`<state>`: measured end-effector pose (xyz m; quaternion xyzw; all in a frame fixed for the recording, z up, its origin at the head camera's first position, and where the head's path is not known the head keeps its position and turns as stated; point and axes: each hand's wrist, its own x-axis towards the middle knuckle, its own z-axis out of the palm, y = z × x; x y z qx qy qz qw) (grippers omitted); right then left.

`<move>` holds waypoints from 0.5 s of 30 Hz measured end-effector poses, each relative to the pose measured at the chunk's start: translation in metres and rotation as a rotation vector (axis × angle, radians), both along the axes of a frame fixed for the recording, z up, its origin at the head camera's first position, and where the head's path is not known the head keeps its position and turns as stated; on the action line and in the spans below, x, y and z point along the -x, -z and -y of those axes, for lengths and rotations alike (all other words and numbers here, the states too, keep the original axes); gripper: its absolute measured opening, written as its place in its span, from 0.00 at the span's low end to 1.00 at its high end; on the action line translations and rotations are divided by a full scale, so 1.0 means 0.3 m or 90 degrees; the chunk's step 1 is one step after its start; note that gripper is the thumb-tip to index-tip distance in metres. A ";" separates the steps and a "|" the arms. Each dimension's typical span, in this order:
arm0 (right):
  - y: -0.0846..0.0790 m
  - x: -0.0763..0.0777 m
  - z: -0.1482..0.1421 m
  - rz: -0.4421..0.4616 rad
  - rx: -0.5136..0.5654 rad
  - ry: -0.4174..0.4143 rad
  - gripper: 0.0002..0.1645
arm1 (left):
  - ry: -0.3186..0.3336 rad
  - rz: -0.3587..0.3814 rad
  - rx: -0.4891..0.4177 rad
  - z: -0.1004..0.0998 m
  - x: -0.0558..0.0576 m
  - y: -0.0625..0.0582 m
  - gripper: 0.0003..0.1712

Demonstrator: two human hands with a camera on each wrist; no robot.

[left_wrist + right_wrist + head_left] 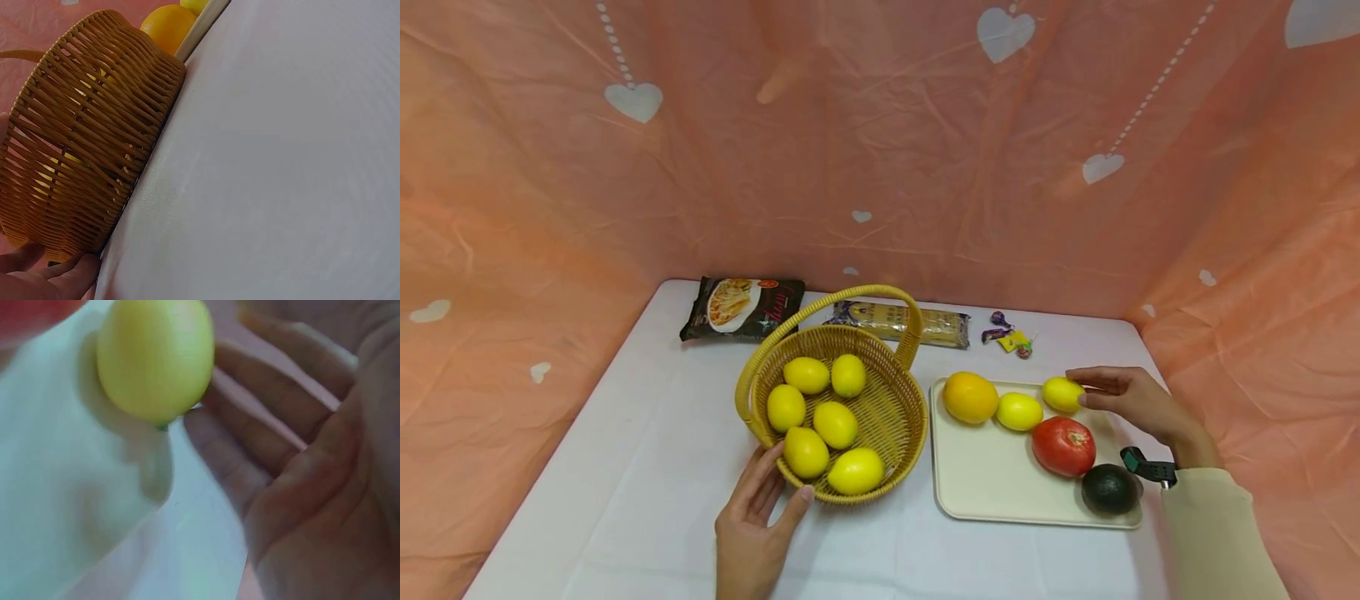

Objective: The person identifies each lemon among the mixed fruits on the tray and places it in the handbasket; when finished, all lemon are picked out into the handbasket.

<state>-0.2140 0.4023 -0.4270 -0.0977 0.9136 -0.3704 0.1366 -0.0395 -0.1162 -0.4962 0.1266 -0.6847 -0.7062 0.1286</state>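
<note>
A yellow wicker basket [887,417] with a tall handle holds several lemons [835,425]. My left hand [756,517] touches its near left side, thumb and fingers spread along the wall; in the left wrist view the fingers [75,275] rest low against the weave. Over the far right corner of a cream tray [985,483], my right hand [1138,404] reaches to a lemon [1063,394], fingers extended beside it. The right wrist view shows that lemon [156,359] next to the straight fingertips, not enclosed; the thumb is hidden there.
Also on the tray are an orange [970,397], another lemon [1019,412], a red tomato [1063,447] and a dark avocado [1109,489]. Behind stand a black food packet [745,308], a noodle pack [940,327] and several small candies [1011,337]. A pink curtain [880,167] surrounds the table.
</note>
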 end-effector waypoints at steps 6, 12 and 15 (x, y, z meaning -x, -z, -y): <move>0.039 0.011 0.007 0.002 -0.036 -0.007 0.34 | 0.000 0.001 -0.001 0.001 -0.001 -0.002 0.37; 0.021 -0.020 0.013 -0.044 -0.047 0.035 0.32 | 0.002 -0.005 0.001 0.001 0.000 0.000 0.37; -0.007 -0.051 0.029 -0.092 -0.002 0.057 0.29 | 0.003 -0.006 0.004 0.003 0.001 0.002 0.37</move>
